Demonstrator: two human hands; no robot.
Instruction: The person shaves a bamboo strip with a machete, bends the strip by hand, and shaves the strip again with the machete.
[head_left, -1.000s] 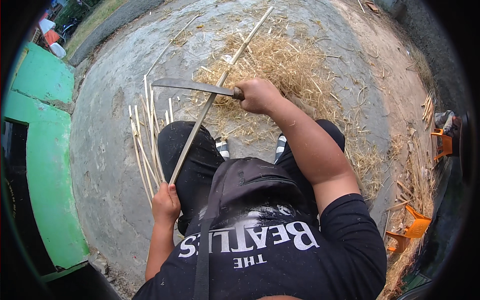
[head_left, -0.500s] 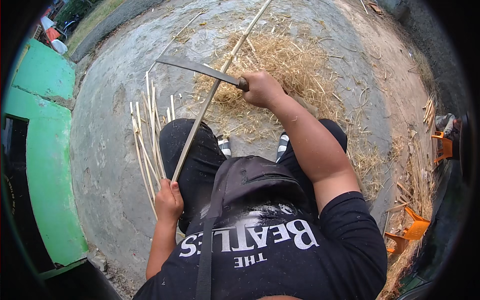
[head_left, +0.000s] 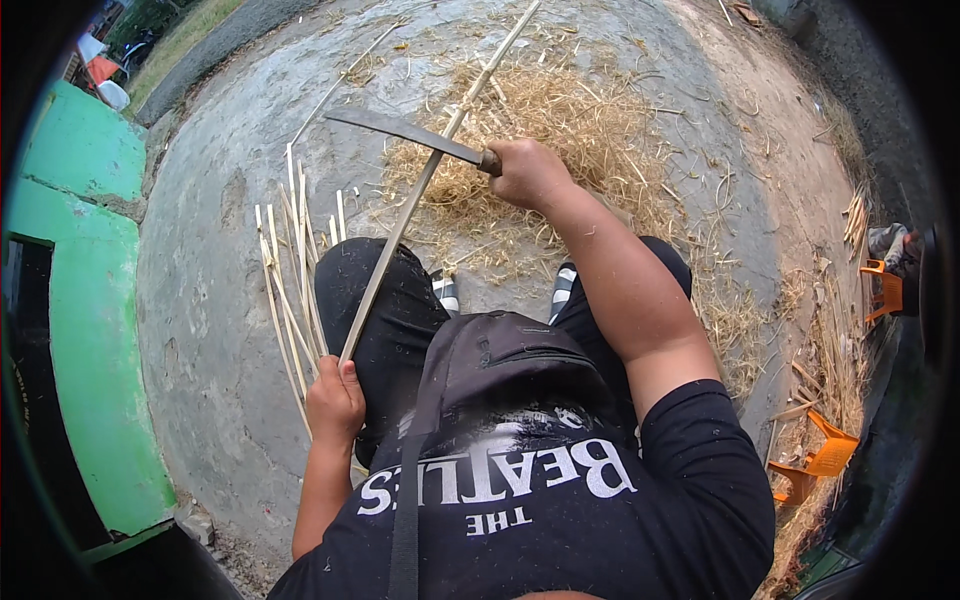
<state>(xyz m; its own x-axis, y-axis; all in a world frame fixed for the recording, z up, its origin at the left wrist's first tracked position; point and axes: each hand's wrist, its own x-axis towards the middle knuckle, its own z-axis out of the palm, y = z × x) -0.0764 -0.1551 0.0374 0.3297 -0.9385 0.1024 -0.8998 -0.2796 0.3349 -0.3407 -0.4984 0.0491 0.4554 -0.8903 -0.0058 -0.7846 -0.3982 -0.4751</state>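
Note:
My left hand [head_left: 336, 402] is closed around the lower end of a long pale bamboo strip [head_left: 392, 238], which slants up and away across my left thigh toward the far edge. In my right hand [head_left: 528, 174] is the wooden handle of a long-bladed knife [head_left: 405, 130]. Its dark blade points left and lies across the bamboo strip, seemingly touching it well beyond my knees. Several thin split strips [head_left: 290, 275] stand beside my left leg, their lower ends partly hidden behind my left hand.
A heap of curly shavings [head_left: 600, 125] covers the concrete [head_left: 210, 290] in front of my feet. One thin strip lies farther off at the left. A green wall [head_left: 85, 300] rises on the left; orange chairs [head_left: 832, 447] and scattered bamboo scraps are on the right.
The knife has shifted slightly to the right, and its tip sits a little farther away. Both hands keep their grip; the left hand and strip have barely moved.

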